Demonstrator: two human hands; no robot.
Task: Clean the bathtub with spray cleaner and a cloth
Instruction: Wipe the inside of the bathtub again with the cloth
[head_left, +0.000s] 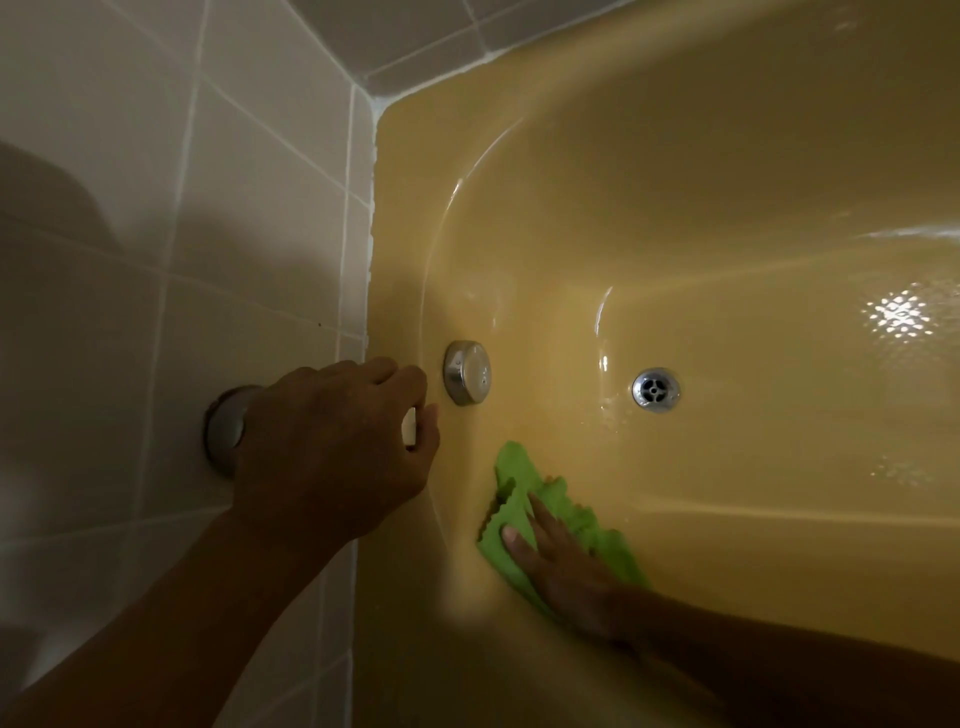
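The yellow bathtub (727, 218) fills the right of the head view. A green cloth (519, 488) lies against the tub's inner wall below the overflow cover. My right hand (561, 566) presses it flat there with straight fingers. My left hand (332, 447) sits at the tub's rim by the tiled wall, fingers curled. A small white object (410, 426) shows between its thumb and fingers; most of it is hidden, so I cannot tell what it is. No spray bottle is in view.
A round metal overflow cover (467, 371) sits on the tub's end wall, just right of my left hand. The drain (655, 389) is on the wet tub floor. A round metal fitting (226, 431) on the tiled wall (156, 208) is partly behind my left hand.
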